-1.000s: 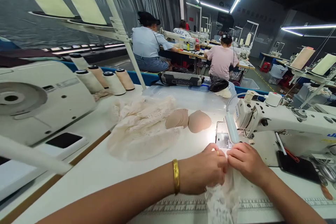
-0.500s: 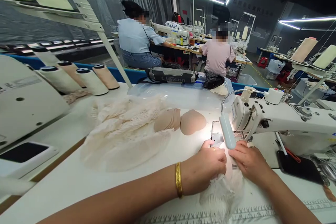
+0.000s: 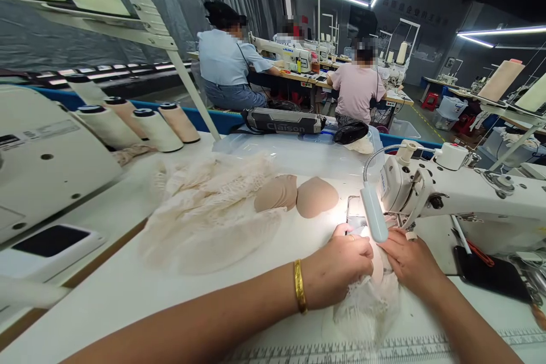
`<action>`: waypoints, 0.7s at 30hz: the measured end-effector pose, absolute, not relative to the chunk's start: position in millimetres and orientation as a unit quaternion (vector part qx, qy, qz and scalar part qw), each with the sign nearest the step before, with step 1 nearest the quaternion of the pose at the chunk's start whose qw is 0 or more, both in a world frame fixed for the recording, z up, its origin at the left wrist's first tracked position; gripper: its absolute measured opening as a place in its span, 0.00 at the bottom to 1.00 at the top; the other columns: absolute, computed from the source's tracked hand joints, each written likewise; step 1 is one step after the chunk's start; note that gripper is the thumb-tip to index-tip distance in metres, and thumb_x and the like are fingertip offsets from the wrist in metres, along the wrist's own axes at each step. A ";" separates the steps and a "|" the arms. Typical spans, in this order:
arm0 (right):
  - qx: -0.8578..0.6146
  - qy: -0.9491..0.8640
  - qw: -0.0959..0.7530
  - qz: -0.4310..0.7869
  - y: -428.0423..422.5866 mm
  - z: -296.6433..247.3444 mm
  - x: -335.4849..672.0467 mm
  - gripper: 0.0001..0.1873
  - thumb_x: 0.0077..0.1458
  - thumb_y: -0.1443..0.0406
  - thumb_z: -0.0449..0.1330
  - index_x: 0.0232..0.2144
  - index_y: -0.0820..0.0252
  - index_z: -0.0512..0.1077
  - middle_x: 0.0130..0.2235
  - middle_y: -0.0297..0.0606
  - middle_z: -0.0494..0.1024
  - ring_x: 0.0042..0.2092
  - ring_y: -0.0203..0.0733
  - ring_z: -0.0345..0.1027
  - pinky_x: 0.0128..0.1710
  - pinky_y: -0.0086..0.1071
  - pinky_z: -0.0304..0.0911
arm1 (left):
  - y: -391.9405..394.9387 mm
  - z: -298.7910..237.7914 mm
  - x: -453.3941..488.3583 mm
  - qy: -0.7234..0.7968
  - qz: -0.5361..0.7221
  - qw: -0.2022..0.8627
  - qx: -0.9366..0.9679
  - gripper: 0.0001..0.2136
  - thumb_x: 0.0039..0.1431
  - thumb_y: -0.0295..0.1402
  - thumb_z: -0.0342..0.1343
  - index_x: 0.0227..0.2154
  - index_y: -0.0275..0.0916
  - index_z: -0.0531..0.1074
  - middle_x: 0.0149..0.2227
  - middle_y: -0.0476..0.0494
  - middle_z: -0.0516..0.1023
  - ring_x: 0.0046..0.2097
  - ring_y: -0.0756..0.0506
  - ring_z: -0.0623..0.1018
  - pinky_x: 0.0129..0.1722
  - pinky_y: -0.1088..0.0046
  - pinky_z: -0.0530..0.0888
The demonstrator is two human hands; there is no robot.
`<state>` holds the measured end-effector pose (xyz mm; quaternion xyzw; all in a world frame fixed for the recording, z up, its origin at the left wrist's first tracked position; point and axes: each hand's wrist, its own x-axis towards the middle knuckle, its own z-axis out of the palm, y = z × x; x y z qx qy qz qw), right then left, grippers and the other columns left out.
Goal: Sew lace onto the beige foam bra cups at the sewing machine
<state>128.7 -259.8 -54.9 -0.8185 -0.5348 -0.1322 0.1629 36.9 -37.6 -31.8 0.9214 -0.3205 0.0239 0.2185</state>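
Observation:
My left hand [image 3: 347, 264], with a gold bangle on its wrist, is closed with bent fingers on a pale pink fabric piece [image 3: 377, 264]. Sheer white lace [image 3: 367, 307] trails from that piece toward the table's front. My right hand [image 3: 412, 259] lies on the piece's right side, fingers stretched out and flat, close to the needle area of a white sewing machine [image 3: 394, 185]. A bright lamp [image 3: 374, 213] on a bendy neck covers some fingertips and the spot under the needle.
Beige cup pieces [image 3: 318, 197] and a heap of cream lace [image 3: 205, 193] lie left of the machine. Thread cones [image 3: 157, 131] stand at the back left. A black phone-like slab [image 3: 495, 276] rests at right. A ruler strip [image 3: 418, 347] runs along the front. Several people [image 3: 232, 62] sit beyond.
The whole view has shifted slightly, so things sit a little farther right. My left wrist has moved slightly right and away from me. Both hands remain at the pink fabric piece.

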 end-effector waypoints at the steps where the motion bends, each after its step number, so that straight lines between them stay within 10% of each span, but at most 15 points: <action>1: -0.820 -0.534 0.162 -0.128 -260.0 -55.0 128.9 0.17 0.64 0.75 0.50 0.41 0.54 0.77 0.45 0.37 0.82 0.44 0.44 0.71 0.36 0.32 0.59 | -37.7 -31.6 36.6 -0.321 0.024 0.219 0.921 0.22 0.34 0.13 0.54 0.33 0.41 0.76 0.46 0.46 0.79 0.44 0.40 0.76 0.54 0.54 0.59; 21: -0.810 -0.547 0.166 -0.126 -265.1 -59.1 132.7 0.18 0.59 0.78 0.50 0.38 0.54 0.75 0.42 0.37 0.81 0.42 0.44 0.70 0.34 0.32 0.60 | -14.5 -14.8 59.5 -0.372 0.025 0.151 0.916 0.18 0.35 0.15 0.55 0.31 0.40 0.74 0.46 0.49 0.83 0.42 0.42 0.78 0.51 0.57 0.64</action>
